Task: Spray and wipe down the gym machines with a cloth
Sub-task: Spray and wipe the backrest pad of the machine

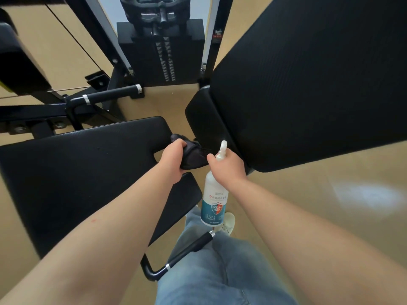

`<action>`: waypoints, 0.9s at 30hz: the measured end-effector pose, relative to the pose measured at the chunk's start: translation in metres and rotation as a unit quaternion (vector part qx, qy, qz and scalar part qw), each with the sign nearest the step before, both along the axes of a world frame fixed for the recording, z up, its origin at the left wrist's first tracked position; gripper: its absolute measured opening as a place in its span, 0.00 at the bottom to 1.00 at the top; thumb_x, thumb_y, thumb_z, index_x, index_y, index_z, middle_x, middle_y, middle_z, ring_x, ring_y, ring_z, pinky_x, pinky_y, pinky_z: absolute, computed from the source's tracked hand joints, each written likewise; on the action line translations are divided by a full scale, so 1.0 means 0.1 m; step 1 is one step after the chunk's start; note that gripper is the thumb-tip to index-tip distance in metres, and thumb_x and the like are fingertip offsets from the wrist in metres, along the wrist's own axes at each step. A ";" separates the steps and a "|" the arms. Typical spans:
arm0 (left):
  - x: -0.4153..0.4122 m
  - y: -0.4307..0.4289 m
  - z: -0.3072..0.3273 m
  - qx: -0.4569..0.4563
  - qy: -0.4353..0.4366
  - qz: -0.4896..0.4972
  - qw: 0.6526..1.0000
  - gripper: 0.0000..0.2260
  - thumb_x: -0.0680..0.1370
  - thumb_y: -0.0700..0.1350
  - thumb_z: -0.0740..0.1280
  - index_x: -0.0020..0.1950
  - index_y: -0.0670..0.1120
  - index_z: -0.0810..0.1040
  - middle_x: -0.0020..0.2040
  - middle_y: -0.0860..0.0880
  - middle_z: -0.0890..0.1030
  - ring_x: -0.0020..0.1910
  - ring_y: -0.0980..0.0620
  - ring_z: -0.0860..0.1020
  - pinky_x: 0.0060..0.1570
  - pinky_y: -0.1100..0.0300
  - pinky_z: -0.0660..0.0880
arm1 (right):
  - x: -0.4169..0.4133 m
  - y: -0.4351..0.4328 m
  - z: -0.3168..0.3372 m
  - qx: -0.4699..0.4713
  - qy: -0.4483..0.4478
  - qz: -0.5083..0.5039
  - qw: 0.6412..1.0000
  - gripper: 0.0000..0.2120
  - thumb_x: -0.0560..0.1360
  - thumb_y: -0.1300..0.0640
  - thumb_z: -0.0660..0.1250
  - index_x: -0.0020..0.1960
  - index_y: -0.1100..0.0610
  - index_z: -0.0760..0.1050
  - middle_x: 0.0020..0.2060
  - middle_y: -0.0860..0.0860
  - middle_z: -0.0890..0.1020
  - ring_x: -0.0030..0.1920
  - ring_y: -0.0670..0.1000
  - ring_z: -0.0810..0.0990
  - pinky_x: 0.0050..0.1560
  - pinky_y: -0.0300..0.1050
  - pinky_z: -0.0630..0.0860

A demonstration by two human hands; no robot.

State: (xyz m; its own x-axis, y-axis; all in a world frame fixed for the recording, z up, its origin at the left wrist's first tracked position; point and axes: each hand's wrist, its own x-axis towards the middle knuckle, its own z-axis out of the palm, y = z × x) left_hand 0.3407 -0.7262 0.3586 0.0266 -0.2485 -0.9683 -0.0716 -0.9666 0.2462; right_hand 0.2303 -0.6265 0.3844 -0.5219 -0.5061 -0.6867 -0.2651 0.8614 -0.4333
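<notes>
1 dark crumpled cloth (191,155) bunched in left hand (174,155).

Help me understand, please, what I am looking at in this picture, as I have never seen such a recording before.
There is only one picture, taken by a wide-angle camera worn on a person's head. It looks forward and down, so you see the person's own two bare arms reaching out.

The left hand grips a dark cloth at the edge of a black seat pad. The right hand holds a white spray bottle by its neck, with the nozzle at the top.

Around them is a gym machine: the large black back pad on the right, the weight stack further back, and a black handle on the left. Below are the person's jeans and the tan floor.
</notes>
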 end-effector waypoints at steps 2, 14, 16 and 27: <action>-0.09 0.10 0.00 -0.038 0.020 -0.019 0.999 0.15 0.79 0.45 0.66 0.64 0.42 0.75 0.52 0.44 0.81 0.52 0.46 0.81 0.60 0.49 0.79 | -0.07 0.16 0.00 0.015 -0.003 0.006 1.000 0.11 0.82 0.46 0.64 0.50 0.55 0.74 0.42 0.51 0.78 0.40 0.47 0.76 0.35 0.41 0.67; -0.86 1.15 0.30 -0.325 0.010 -0.371 0.870 0.35 0.78 0.42 0.68 0.82 0.56 0.58 0.65 0.54 0.63 0.57 0.53 0.72 0.58 0.55 0.80 | -0.52 1.22 0.20 0.037 -0.040 -0.013 0.998 0.17 0.80 0.49 0.66 0.68 0.50 0.72 0.50 0.50 0.79 0.46 0.53 0.78 0.46 0.49 0.73; -0.85 1.16 0.20 -0.347 -0.031 -0.359 0.866 0.28 0.81 0.46 0.68 0.80 0.54 0.64 0.66 0.54 0.63 0.58 0.51 0.73 0.57 0.56 0.80 | -0.55 1.30 0.23 0.039 -0.043 -0.009 0.998 0.17 0.79 0.48 0.66 0.66 0.50 0.72 0.51 0.50 0.80 0.47 0.53 0.78 0.47 0.49 0.73; -0.81 0.81 0.06 -0.433 -0.212 -0.608 0.630 0.19 0.83 0.58 0.56 0.72 0.53 0.66 0.59 0.46 0.65 0.42 0.45 0.75 0.38 0.52 0.75 | -0.36 1.01 0.19 0.044 -0.079 0.105 0.990 0.14 0.77 0.45 0.68 0.61 0.45 0.72 0.55 0.49 0.83 0.52 0.53 0.82 0.57 0.55 0.80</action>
State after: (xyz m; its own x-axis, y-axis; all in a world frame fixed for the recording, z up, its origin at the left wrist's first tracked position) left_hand 0.2595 -0.6450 0.3644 -0.4841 -0.7649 -0.4249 -0.8666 0.3518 0.3540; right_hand 0.1941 -0.5254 0.4037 -0.2935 -0.5268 -0.7977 -0.3764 0.8308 -0.4101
